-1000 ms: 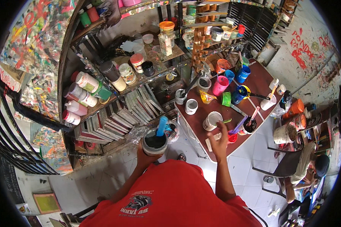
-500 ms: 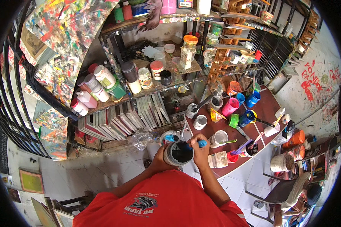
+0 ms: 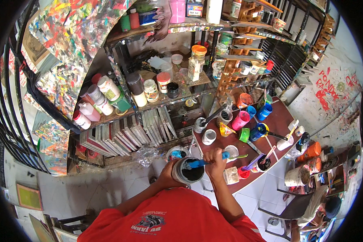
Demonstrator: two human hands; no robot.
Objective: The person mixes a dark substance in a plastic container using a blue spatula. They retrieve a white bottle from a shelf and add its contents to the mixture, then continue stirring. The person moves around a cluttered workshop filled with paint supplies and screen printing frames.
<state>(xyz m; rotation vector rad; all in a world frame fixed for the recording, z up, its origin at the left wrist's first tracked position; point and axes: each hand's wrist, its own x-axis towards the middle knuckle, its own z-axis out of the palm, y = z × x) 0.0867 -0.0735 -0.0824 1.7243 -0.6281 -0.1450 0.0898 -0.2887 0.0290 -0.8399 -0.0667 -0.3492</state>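
My left hand (image 3: 166,173) is wrapped round the side of a grey plastic tub (image 3: 176,174) with black paint inside, held in front of my red shirt. My right hand (image 3: 215,163) is closed round a blue spatula-like tool (image 3: 198,163). Its blue end lies across the mouth of the tub, and the back of its handle sticks out past my fist. The tub is tilted so that its dark inside shows. Beyond my right hand, a pale tub (image 3: 231,151) with a green stick across it stands on the table.
A brown table (image 3: 284,121) at the right carries several paint pots, including a pink pot (image 3: 240,119) and a blue pot (image 3: 264,111). Shelves with bottles and jars stand ahead, above a row of stacked frames (image 3: 129,135). Another person (image 3: 316,207) sits at the lower right.
The blue tool now lies across the tub's mouth, where before mostly its handle showed beside my right fist. My right hand has shifted slightly right and down. The view has tilted a little.
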